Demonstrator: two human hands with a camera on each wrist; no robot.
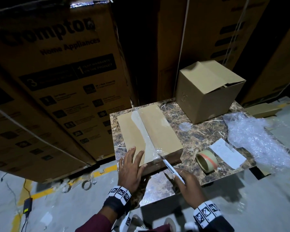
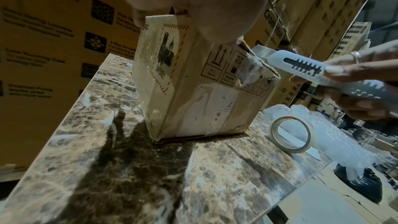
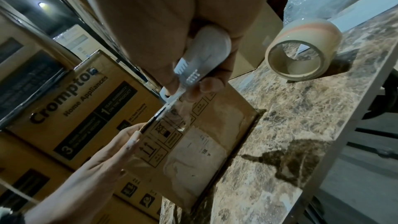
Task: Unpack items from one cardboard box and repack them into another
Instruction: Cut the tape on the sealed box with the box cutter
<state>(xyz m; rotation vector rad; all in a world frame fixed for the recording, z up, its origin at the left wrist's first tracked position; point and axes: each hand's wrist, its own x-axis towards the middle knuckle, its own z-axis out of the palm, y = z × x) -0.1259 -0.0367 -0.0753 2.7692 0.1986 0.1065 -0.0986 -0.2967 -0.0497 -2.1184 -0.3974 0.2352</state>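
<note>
A flat cardboard box (image 1: 151,128), sealed with clear tape along its middle seam, lies on the marble table (image 1: 208,138). My left hand (image 1: 132,166) rests flat on the box's near left corner with fingers spread. My right hand (image 1: 189,183) grips a white utility knife (image 1: 172,168), whose blade tip meets the tape at the box's near edge (image 2: 249,57). In the right wrist view the knife (image 3: 193,67) points at the box's front face (image 3: 193,159). A second, taller cardboard box (image 1: 208,91) stands at the table's back with its flaps loosely folded.
A roll of tape (image 1: 206,159) lies near the table's front edge, with a white paper slip (image 1: 228,153) and crumpled bubble wrap (image 1: 254,138) to its right. Tall printed appliance cartons (image 1: 57,81) stand stacked at left and behind. A charger and cable (image 1: 28,206) lie on the floor.
</note>
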